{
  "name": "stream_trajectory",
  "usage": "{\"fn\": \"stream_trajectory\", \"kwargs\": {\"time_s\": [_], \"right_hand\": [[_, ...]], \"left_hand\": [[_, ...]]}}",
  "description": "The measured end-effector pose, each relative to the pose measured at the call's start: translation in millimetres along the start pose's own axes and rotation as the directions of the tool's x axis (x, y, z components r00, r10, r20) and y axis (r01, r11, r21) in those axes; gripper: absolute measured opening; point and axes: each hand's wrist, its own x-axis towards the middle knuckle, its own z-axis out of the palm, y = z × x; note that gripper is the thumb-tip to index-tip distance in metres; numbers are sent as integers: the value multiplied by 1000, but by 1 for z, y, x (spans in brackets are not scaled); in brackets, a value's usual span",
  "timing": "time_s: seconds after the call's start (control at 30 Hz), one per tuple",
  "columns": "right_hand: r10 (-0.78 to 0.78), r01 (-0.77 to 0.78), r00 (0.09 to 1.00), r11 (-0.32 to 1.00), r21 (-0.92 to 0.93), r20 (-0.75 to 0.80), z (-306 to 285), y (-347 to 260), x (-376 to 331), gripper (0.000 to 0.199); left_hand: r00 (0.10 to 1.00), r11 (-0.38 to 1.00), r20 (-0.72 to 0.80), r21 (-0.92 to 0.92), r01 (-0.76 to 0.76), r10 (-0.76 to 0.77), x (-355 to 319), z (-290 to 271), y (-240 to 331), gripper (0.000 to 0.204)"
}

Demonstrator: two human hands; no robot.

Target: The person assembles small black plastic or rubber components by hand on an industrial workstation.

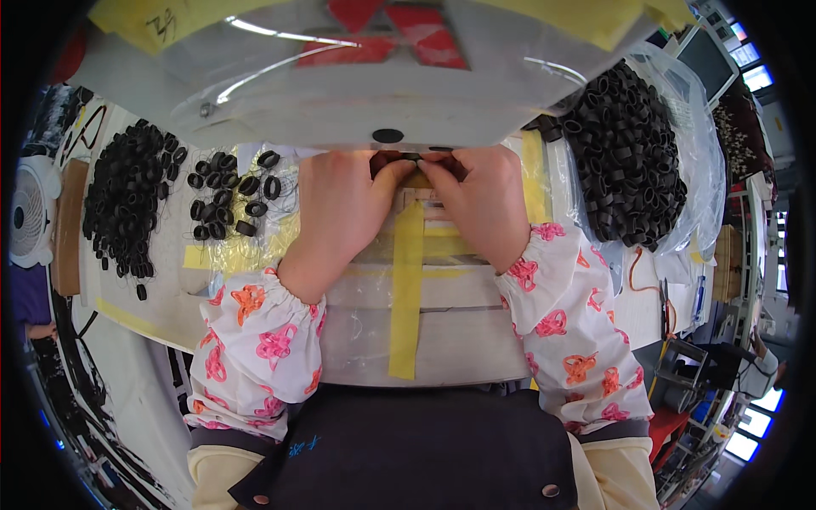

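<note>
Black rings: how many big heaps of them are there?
2: the left heap, outward of a small scattered group, and the right heap, with clear plastic beside it. Another could be hidden behind the pale machine.

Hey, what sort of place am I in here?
Probably a sewing workshop: a bulky grey machine, a heap of black loops on the right, and a second heap with loose threads on the left.

Ring heap (126, 197) near the left edge of the surface (161, 291), second heap (629, 161) near its right; machine (382, 93) between them, toward the far edge.
</note>
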Motion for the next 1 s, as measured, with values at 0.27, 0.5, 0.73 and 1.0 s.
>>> {"fn": "stream_trajectory", "kwargs": {"time_s": [0.27, 0.5, 0.73, 1.0], "right_hand": [[-240, 232, 971, 952, -198, -18, -3, -11, -23, 20], [-278, 308, 951, 869, -386, 132, -2, -15, -33, 33], [-315, 366, 931, 813, -452, 187, 1, -13, -30, 30], [-309, 347, 937, 776, -526, 162, 1, -17, -31, 23]], "left_hand": [[998, 998, -9, -3, 57, -57, 0, 0, -2, 17], [997, 996, -54, -78, 43, -48, 0, 0, -1, 19], [999, 994, -11, -98, 45, -47, 0, -2, -2, 17], [998, 1000, -63, -2, 12, -12, 4, 1, -5, 16]]}}
